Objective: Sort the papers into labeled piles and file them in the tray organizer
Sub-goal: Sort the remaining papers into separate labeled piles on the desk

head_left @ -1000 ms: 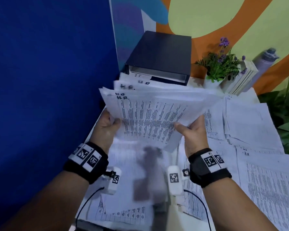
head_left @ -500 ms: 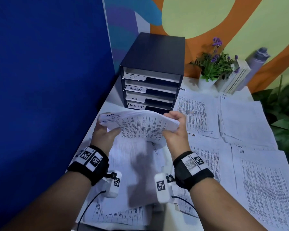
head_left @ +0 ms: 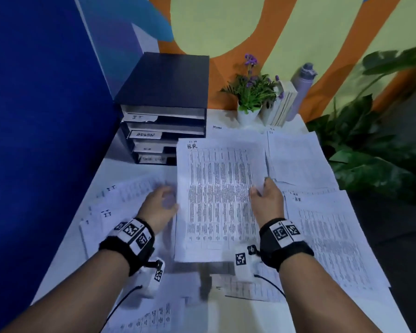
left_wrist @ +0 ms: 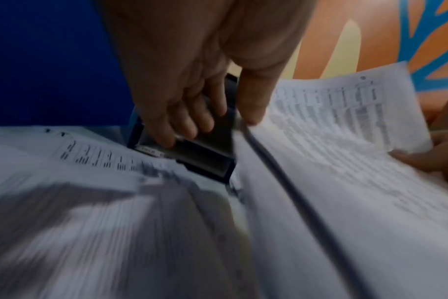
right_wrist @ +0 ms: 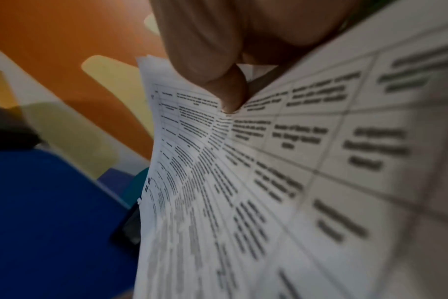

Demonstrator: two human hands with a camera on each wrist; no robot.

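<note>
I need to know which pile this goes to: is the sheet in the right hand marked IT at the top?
No, the sheet pinched by the right hand has "H.R." handwritten at its top left corner.

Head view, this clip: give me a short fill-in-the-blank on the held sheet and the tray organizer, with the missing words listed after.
1. The sheet in the right hand's grip is handwritten ____ at its top left corner.
2. The top tray of the tray organizer is labeled ____.
3. The tray just below that one is labeled ____.
4. The potted plant beside the organizer has ____ flowers.

Missing words: H.R.; IT; ADMIN; purple
</note>
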